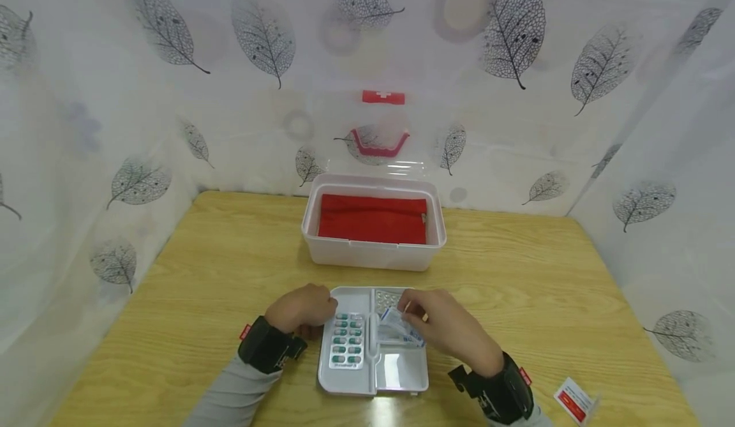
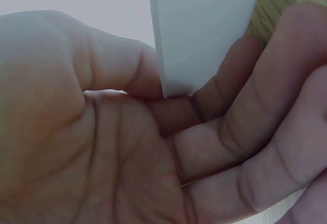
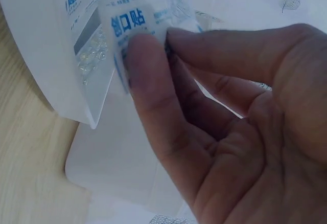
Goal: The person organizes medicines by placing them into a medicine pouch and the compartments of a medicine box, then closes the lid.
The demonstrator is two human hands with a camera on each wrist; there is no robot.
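Observation:
A white case (image 1: 350,381) lies unfolded on the table, a blister pack of green and white capsules (image 1: 347,341) in its left half. Its left edge, a white wall (image 2: 204,24) in the left wrist view, is pinched between the thumb and fingers of my left hand (image 1: 301,307). My right hand (image 1: 445,325) is over the divided right half, thumb and index finger pinching a clear and blue adhesive bandage packet (image 3: 148,17). Beneath it, more bandage packets (image 1: 410,336) lie in a compartment. A blister pack of small pale pills (image 1: 387,299) shows in the upper compartment, partly hidden.
Behind the case stands a clear plastic bin (image 1: 373,256) holding a folded red cloth (image 1: 373,219). Against the back sheet is a clear lid with a red handle (image 1: 379,151). A small red and white card (image 1: 574,401) sits at the front right. Leaf-patterned sheets surround the wooden table (image 1: 517,274).

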